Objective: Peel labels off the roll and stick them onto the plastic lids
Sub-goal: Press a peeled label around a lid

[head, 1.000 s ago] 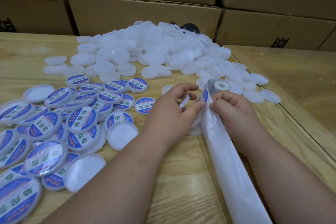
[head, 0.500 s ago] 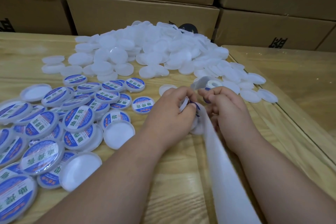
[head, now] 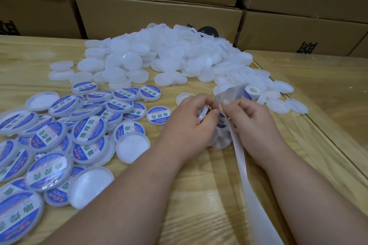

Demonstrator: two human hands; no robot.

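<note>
Peeling appears to be the step in hand; the left hand point(head: 192, 119) curls its fingers round a white plastic lid point(head: 201, 114), held just above the wooden table point(head: 199, 195); the right hand point(head: 252, 120) pinches the backing strip point(head: 242, 162), fingers clamped at a blue label point(head: 222, 122) close beside the lid; the label roll point(head: 252, 92) lies beyond, against the heap of bare lids point(head: 163, 59); labelled lids point(head: 87, 131) lie well to the left. Judgement: the next move calls for freeing the label cleanly and centring it on the lid before pressing.
</note>
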